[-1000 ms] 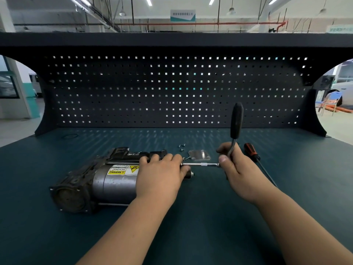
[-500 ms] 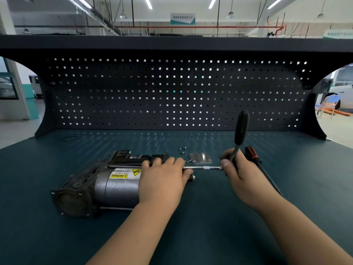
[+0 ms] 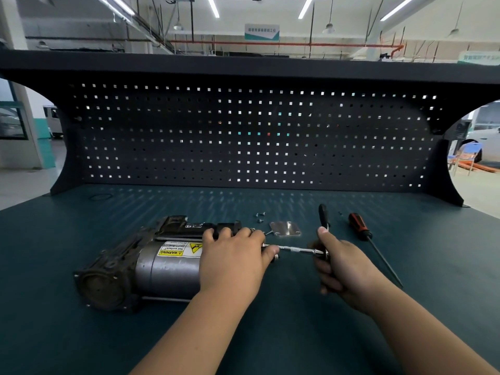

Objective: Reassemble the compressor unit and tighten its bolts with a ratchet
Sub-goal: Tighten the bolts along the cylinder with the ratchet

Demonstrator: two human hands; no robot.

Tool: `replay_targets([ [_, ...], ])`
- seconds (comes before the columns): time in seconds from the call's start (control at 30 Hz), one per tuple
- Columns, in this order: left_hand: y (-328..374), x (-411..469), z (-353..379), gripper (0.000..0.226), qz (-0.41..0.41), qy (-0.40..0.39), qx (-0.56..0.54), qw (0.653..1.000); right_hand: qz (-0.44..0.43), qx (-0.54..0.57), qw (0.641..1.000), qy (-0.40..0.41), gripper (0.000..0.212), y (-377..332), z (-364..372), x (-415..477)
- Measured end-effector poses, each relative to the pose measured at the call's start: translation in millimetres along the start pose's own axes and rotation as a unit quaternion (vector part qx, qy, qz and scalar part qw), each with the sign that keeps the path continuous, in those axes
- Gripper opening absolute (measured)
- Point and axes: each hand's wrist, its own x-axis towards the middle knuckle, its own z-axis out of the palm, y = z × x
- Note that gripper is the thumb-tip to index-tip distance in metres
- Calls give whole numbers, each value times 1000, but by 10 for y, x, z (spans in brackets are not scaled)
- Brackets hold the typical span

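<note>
Tightening an end bolt, I judge: the compressor (image 3: 162, 266) lies on the bench (image 3: 81, 334), the left hand (image 3: 232, 263) clasping its right end; the right hand (image 3: 343, 269) grips the ratchet (image 3: 323, 216); next, swing the handle, keeping the extension (image 3: 295, 249) square.

Left hand (image 3: 234, 262), right hand (image 3: 345, 269), both curled.

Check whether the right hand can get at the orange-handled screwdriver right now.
Probably, as far as the path goes: the screwdriver lies bare on the bench just right of the right hand, with nothing between. But that hand grips the ratchet, so it must set that down first.
</note>
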Motion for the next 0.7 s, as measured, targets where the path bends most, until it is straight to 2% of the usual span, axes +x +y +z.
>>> replay_targets([
  [0.07,-7,5,-2,48,1,-4,0,1000,-53,-57,997,11,39,8,-26,-16],
  [0.17,-11,10,-4,48,2,-4,4,1000,-137,-133,981,24,14,7,-79,-57],
  [0.3,-10,9,-11,48,0,-3,2,1000,-212,-188,959,25,30,-20,-130,-97],
  [0.4,-7,8,-11,48,-1,0,-2,1000,-242,-251,937,25,30,-45,-161,-138],
  [0.5,-3,3,-3,48,-7,6,-3,1000,-266,-258,928,36,33,-50,-165,-148],
  [0.7,1,-6,6,47,-8,21,-4,1000,-252,-293,922,26,37,-40,-206,-136],
])
